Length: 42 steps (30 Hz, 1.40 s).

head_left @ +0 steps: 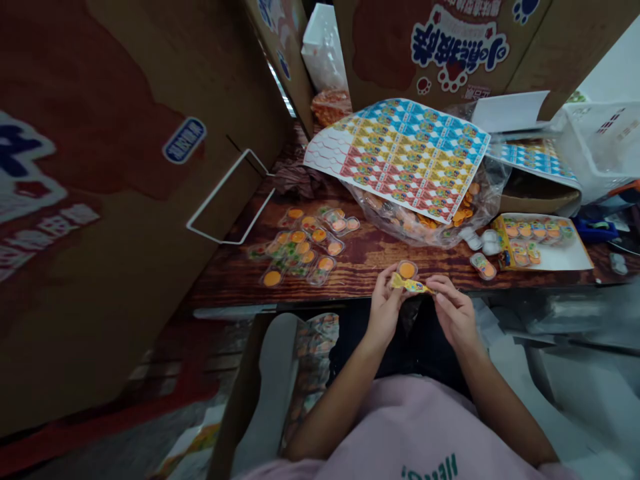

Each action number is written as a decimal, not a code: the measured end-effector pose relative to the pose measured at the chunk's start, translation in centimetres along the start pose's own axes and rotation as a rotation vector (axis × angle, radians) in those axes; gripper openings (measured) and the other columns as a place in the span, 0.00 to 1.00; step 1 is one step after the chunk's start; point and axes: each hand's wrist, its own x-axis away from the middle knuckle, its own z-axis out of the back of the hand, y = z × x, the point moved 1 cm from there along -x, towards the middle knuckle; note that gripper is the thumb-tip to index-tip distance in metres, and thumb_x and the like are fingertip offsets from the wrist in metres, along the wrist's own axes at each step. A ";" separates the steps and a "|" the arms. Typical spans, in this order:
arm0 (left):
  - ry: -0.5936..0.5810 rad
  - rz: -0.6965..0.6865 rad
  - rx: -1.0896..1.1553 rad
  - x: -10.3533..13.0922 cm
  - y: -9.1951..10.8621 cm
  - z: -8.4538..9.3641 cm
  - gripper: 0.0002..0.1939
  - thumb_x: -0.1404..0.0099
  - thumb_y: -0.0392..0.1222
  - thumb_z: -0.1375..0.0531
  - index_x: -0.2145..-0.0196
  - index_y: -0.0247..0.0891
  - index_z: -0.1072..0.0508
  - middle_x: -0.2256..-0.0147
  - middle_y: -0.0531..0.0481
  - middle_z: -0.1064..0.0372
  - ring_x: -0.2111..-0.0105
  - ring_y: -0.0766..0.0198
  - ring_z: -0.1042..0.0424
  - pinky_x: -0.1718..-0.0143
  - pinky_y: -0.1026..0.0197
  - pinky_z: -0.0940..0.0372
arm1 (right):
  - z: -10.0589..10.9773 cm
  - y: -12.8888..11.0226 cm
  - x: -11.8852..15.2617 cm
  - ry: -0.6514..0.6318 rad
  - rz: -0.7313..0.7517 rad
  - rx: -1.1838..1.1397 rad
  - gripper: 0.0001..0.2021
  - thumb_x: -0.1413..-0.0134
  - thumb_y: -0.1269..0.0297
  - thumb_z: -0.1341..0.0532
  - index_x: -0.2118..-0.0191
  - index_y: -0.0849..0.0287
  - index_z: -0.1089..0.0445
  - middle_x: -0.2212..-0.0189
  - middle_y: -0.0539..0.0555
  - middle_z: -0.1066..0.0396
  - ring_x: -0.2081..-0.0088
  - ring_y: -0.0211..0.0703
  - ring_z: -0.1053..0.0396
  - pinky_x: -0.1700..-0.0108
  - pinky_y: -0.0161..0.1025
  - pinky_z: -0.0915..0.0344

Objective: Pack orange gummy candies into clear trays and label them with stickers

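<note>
At the table's front edge, my left hand (384, 310) is closed on a small clear plastic pack with a round orange piece (407, 269) in it. A yellow printed sticker (411, 285) lies across the lower part of this pack. Its right end is pinched between the fingers of my right hand (455, 312). Left of my hands lie several similar packs (299, 237) in a loose pile, with orange and green pieces inside. To the right, one more pack (483, 266) lies beside a yellow display box (545, 243) holding several packs.
A sheet of blue, yellow and red stickers (405, 153) rests on a clear bag of orange pieces (467, 203). Big cardboard boxes (115, 267) stand left and behind. A white wire frame (215, 241) sticks out at left. At right are a white basket (607, 143) and a blue object (595, 230).
</note>
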 end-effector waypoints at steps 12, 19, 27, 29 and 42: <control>-0.042 0.040 0.049 3.8 1.6 -1.7 0.29 0.37 0.48 0.29 0.40 0.48 0.28 0.38 0.44 0.30 0.40 0.51 0.27 0.46 0.53 0.24 | 0.2 -3.1 1.0 -0.042 0.259 0.379 0.15 0.33 0.65 0.39 0.46 0.41 0.21 0.47 0.55 0.25 0.44 0.49 0.28 0.42 0.51 0.31; 0.025 -0.051 -0.031 4.3 1.8 -2.3 0.30 0.39 0.54 0.28 0.41 0.44 0.26 0.41 0.42 0.27 0.45 0.50 0.23 0.50 0.54 0.22 | -0.8 -3.9 1.2 -0.126 0.269 0.455 0.15 0.31 0.64 0.42 0.49 0.42 0.20 0.46 0.55 0.25 0.43 0.51 0.28 0.42 0.53 0.29; 0.159 -0.086 -0.165 4.3 1.4 -2.5 0.26 0.38 0.55 0.30 0.47 0.39 0.22 0.49 0.43 0.22 0.59 0.58 0.19 0.64 0.62 0.21 | -1.5 -3.5 1.4 -0.190 0.215 0.455 0.14 0.31 0.64 0.41 0.49 0.46 0.20 0.44 0.57 0.27 0.42 0.50 0.28 0.42 0.52 0.28; 0.162 -0.086 -0.170 4.3 1.4 -2.6 0.24 0.36 0.55 0.31 0.47 0.41 0.22 0.48 0.44 0.22 0.59 0.58 0.19 0.66 0.63 0.22 | -1.4 -3.5 1.5 -0.191 0.210 0.470 0.14 0.31 0.63 0.42 0.49 0.47 0.20 0.42 0.57 0.27 0.41 0.51 0.29 0.41 0.52 0.29; 0.272 -0.153 -0.178 3.5 1.3 -2.7 0.19 0.36 0.56 0.32 0.60 0.38 0.26 0.62 0.48 0.23 0.65 0.64 0.23 0.63 0.65 0.28 | 0.1 -2.0 1.9 -0.408 0.474 0.856 0.31 0.37 0.75 0.44 0.31 0.46 0.38 0.30 0.60 0.42 0.37 0.56 0.34 0.36 0.64 0.37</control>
